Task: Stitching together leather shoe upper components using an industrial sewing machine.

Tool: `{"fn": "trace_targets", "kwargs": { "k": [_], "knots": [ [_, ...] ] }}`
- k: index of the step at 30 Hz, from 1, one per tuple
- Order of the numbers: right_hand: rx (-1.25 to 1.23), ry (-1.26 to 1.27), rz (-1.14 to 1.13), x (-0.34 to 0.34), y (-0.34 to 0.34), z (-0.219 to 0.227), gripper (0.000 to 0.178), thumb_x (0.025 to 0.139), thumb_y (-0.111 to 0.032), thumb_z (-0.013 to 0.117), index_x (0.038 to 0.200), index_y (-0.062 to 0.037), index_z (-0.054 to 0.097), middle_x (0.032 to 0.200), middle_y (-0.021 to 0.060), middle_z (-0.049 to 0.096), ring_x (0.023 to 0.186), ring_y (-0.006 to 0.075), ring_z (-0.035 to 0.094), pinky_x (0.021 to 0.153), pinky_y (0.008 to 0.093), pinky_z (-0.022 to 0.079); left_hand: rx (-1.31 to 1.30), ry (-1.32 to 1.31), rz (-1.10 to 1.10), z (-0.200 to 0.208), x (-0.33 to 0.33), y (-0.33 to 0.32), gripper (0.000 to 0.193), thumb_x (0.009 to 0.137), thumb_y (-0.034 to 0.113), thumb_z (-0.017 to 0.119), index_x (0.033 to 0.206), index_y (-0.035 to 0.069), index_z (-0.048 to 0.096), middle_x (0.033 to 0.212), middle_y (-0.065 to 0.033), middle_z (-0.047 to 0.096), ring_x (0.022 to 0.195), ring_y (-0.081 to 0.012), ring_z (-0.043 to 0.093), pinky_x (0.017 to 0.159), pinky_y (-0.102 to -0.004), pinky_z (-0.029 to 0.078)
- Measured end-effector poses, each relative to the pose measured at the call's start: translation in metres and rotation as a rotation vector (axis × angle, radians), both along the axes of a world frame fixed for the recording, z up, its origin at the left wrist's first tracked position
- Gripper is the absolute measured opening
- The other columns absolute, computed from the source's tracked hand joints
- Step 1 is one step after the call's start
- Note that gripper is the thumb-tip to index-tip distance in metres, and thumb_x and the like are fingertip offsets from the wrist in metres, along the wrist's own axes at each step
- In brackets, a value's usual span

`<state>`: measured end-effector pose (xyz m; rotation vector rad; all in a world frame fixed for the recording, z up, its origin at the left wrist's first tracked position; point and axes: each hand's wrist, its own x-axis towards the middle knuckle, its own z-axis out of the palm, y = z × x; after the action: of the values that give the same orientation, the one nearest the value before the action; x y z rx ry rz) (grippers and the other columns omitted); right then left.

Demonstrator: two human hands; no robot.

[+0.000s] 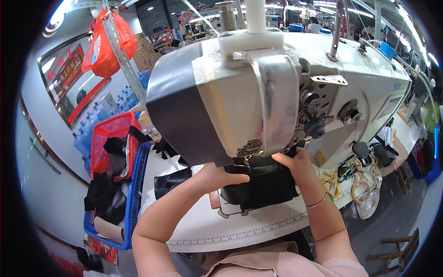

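A black leather-like piece lies under the head of a white and grey industrial sewing machine, close to the needle area. My left hand grips its left side, thumb laid over the top and the other fingers mostly hidden. At the piece's right edge, my right hand grips it with the thumb pointing toward the needle; its remaining fingers are partly covered. Another folded black piece rests on the white table to the left of my left hand.
A red basket and a blue crate with black pieces stand left of the table. Rolls of tape and cords hang at the right. A wooden stool is at lower right. Red bags hang from a metal post.
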<state>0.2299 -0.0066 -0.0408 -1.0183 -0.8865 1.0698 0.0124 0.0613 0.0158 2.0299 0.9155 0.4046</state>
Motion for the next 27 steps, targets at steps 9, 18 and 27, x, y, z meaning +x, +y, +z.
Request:
{"fn": "trace_targets", "kwargs": {
  "k": [9, 18, 27],
  "knots": [
    [0.038, -0.128, -0.015, 0.002, -0.003, 0.005, 0.016, 0.076, -0.012, 0.071, 0.083, 0.0011, 0.065, 0.075, 0.0011, 0.064, 0.066, 0.0059, 0.055, 0.059, 0.0217, 0.045, 0.045, -0.104, -0.018, -0.014, -0.001, 0.003, 0.053, 0.066, 0.002, 0.074, 0.115, 0.001, 0.053, 0.106, -0.0077, 0.057, 0.095, -0.0176, 0.053, 0.085, -0.0288, 0.044],
    [0.193, -0.378, -0.111, 0.008, 0.004, 0.006, 0.014, 0.072, -0.003, 0.068, 0.085, -0.0002, 0.062, 0.077, 0.001, 0.062, 0.07, 0.0084, 0.055, 0.064, 0.0244, 0.045, -0.046, -0.096, -0.034, 0.004, 0.003, -0.001, 0.06, 0.066, 0.019, 0.077, 0.118, 0.001, 0.051, 0.108, -0.0128, 0.055, 0.1, -0.0241, 0.051, 0.089, -0.0323, 0.04],
    [0.179, -0.307, -0.049, 0.009, 0.013, 0.007, 0.015, 0.072, -0.005, 0.068, 0.085, 0.0013, 0.063, 0.075, -0.0005, 0.06, 0.07, 0.0059, 0.052, 0.063, 0.0234, 0.043, -0.198, -0.07, 0.057, 0.002, 0.0, 0.002, 0.057, 0.068, 0.018, 0.076, 0.117, 0.0, 0.052, 0.111, -0.0132, 0.056, 0.103, -0.0225, 0.051, 0.089, -0.0308, 0.04]
  ]
}}
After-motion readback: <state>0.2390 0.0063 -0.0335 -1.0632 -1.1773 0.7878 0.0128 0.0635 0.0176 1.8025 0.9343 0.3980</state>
